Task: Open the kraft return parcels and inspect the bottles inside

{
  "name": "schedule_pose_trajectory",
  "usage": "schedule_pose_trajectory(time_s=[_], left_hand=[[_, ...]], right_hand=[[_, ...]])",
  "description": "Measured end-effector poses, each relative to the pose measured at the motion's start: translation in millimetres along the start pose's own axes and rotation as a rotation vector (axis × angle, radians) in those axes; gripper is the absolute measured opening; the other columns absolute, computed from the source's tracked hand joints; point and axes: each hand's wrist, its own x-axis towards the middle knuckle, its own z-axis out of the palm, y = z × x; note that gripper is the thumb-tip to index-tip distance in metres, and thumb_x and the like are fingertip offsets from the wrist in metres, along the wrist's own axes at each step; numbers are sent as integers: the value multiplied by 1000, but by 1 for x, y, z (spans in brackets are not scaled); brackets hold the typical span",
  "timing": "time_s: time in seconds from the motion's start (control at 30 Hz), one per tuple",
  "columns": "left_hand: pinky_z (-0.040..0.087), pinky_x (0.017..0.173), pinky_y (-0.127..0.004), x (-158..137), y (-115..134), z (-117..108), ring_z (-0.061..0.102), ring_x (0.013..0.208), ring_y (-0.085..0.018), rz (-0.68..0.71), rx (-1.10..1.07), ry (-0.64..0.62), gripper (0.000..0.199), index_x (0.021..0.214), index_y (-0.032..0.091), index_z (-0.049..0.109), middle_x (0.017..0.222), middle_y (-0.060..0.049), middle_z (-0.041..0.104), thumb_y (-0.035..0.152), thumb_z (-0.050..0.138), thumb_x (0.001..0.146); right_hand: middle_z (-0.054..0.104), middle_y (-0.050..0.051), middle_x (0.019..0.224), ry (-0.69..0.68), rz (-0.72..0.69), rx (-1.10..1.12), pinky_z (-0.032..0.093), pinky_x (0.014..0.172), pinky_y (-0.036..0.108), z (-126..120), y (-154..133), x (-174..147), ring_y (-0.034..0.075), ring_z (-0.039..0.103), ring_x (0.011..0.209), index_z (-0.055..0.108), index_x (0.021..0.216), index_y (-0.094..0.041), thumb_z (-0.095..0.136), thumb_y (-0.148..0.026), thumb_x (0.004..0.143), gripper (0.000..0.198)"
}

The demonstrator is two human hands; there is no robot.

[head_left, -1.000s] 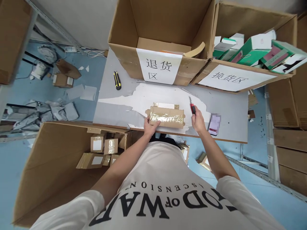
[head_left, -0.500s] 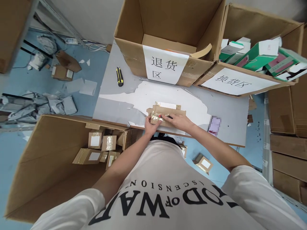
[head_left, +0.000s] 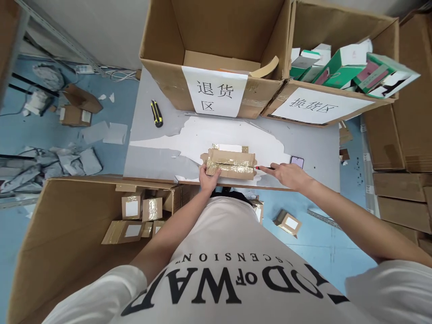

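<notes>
A small cardboard box (head_left: 232,172) with shiny tape lies at the table's front edge, and a dark lengthwise line runs along its top. My left hand (head_left: 208,180) grips its left end, with the thumb on the near face. At the box's right end, my right hand (head_left: 290,175) holds a slim black tool with a red tip (head_left: 258,168); the tip is at or very near the box, and I cannot tell if it touches. Behind the box shows a taped flap with a white label (head_left: 229,147). Torn white paper (head_left: 195,135) lies underneath.
A yellow-black utility knife (head_left: 156,113) and a phone (head_left: 297,162) lie on the grey table (head_left: 145,157). Two large labelled cartons stand at the back, the right carton (head_left: 337,105) holding green-white boxes. A big carton (head_left: 43,234) with several small boxes stands lower left.
My right hand has moved right with the tool, from over the box's left part to past its right end. The dark line on the box top now shows. My left hand stays at the left end.
</notes>
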Motion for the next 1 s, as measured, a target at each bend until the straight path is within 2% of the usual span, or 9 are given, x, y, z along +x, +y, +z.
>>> schedule_pose_trajectory(time_s=[0.17, 0.27, 0.4, 0.47, 0.53, 0.73, 0.87, 0.93, 1.0], left_hand=[[46, 101, -44, 2, -4, 0, 60, 110, -25, 8, 15, -12, 60, 113, 19, 55, 110, -9, 64, 45, 80, 65], [46, 101, -43, 3, -6, -1, 60, 111, -25, 8, -13, -26, 62, 114, 19, 54, 111, -9, 63, 46, 80, 65], [46, 101, -41, 4, -7, -2, 60, 112, -24, 11, -61, -58, 62, 115, 19, 54, 113, -9, 63, 46, 80, 65], [47, 99, -40, 4, -7, -4, 61, 110, -24, 12, -77, -77, 63, 116, 20, 53, 113, -10, 63, 46, 80, 66], [47, 99, -40, 4, -7, -6, 61, 110, -24, 6, -76, -94, 65, 118, 20, 53, 114, -11, 64, 48, 80, 66], [49, 96, -39, 8, -7, -13, 63, 107, -24, -39, -77, -153, 68, 118, 19, 54, 115, -11, 65, 47, 83, 63], [48, 97, -39, 6, -9, -16, 62, 109, -24, -46, -74, -158, 69, 118, 18, 54, 117, -12, 65, 45, 83, 61], [47, 99, -40, 6, -11, -18, 62, 111, -24, -34, -80, -173, 71, 120, 18, 53, 118, -12, 64, 44, 83, 62], [47, 100, -41, 10, -14, -21, 61, 113, -25, -9, -97, -216, 73, 122, 17, 53, 119, -13, 64, 46, 83, 61]], right_hand=[[66, 8, 107, 173, 3, 178, 37, 56, 27, 38, 24, -30, 19, 62, 76, 31, 149, -38, 39, -6, 83, 73], [65, 10, 112, 433, 310, 488, 44, 61, 30, 86, 38, -33, 23, 62, 81, 34, 148, -30, 40, -29, 92, 57], [69, 12, 96, 628, 750, 1081, 50, 73, 37, 158, 25, 18, 23, 62, 77, 44, 139, -13, 33, -45, 93, 57], [67, 16, 105, 645, 935, 1214, 48, 85, 39, 183, 9, 54, 25, 62, 89, 53, 129, -9, 35, -43, 90, 54], [65, 19, 112, 646, 992, 1241, 45, 92, 40, 197, -6, 82, 26, 59, 100, 57, 123, -6, 35, -37, 88, 52], [60, 20, 111, 655, 1062, 1206, 36, 102, 45, 208, -19, 105, 29, 52, 108, 62, 119, -7, 36, -28, 84, 48], [49, 21, 129, 712, 1102, 1156, 28, 108, 51, 199, -19, 99, 31, 42, 122, 57, 128, -10, 41, -27, 83, 51], [44, 19, 135, 781, 1003, 1173, 27, 109, 53, 191, -25, 96, 31, 39, 127, 52, 134, -13, 42, -25, 82, 55], [48, 16, 133, 787, 781, 1270, 34, 107, 51, 182, -37, 93, 27, 45, 124, 51, 135, -15, 44, -22, 79, 57]])
